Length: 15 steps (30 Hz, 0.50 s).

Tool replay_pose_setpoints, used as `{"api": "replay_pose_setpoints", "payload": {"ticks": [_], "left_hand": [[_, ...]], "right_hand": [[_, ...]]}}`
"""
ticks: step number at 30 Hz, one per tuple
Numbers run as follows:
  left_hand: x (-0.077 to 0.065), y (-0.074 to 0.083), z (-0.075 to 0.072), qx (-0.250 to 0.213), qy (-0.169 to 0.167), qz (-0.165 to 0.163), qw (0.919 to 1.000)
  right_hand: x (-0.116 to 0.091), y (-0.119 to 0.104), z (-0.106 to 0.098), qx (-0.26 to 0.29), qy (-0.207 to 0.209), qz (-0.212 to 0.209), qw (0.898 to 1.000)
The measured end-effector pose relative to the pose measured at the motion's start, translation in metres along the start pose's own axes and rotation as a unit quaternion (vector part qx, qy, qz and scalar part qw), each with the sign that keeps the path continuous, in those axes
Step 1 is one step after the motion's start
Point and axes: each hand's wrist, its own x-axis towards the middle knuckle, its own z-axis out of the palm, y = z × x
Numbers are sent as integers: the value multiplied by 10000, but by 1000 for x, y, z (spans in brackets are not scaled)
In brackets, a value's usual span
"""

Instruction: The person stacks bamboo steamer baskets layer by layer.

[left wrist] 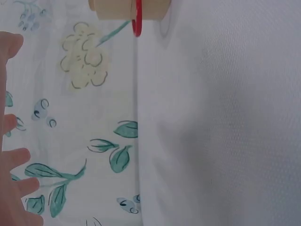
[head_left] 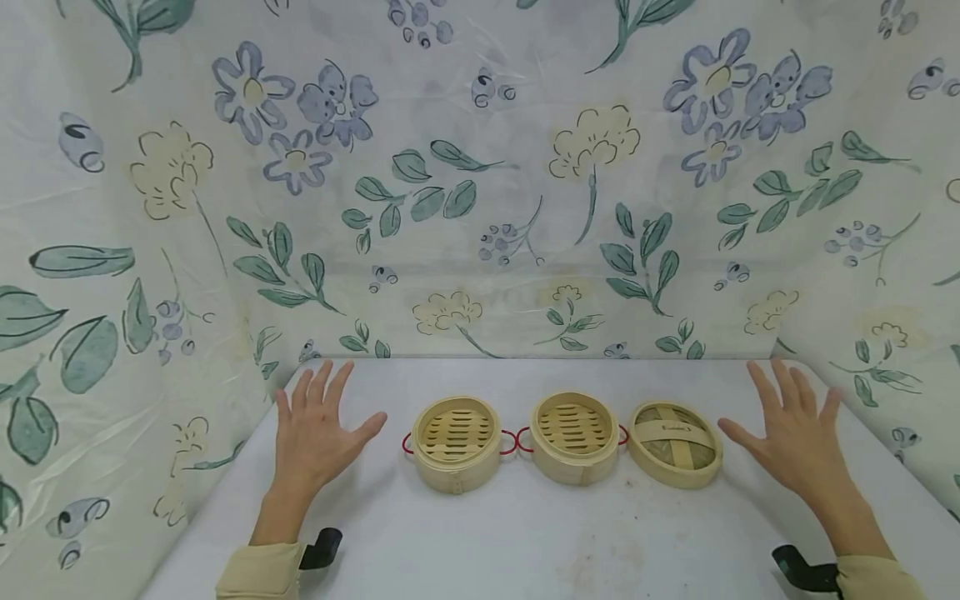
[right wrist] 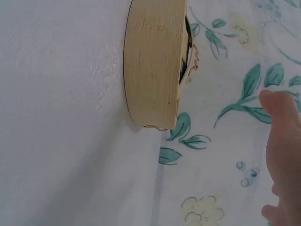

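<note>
Two small bamboo steamer baskets with slatted bottoms and red side handles, a left one [head_left: 458,479] and a middle one [head_left: 576,472], stand side by side on the table. Just right of them lies a woven bamboo steamer lid [head_left: 677,442] with a crossed band on top. My left hand [head_left: 317,433] hovers left of the baskets, fingers spread and holding nothing. To the right of the lid, my right hand [head_left: 798,442] is also spread and touches nothing. The right wrist view shows the lid's side [right wrist: 153,66] near the thumb.
A white table [head_left: 465,550] with faint brownish stains carries the pieces. Behind and beside it hangs a floral-patterned cloth [head_left: 480,233]. Black wrist mounts [head_left: 321,550] sit at both cuffs.
</note>
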Motion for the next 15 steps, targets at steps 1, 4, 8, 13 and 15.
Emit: {"api": "replay_pose_setpoints", "payload": {"ticks": [1, 4, 8, 13, 15], "left_hand": [[0, 0, 0, -26, -25, -12, 10000], [-1, 0, 2, -113, -135, -55, 9998], [-2, 0, 3, -259, -313, -100, 9991], [-2, 1, 4, -372, -570, -99, 9976], [-2, 1, 3, -391, -736, -113, 9965]], "right_hand": [[0, -1, 1, 55, -20, 1, 10000], [1, -2, 2, 243, -72, 0, 9997], [1, -4, 3, 443, -122, -10, 9989], [1, -8, 6, 514, -156, -34, 9986], [2, -9, 7, 520, -129, -77, 9985]]}}
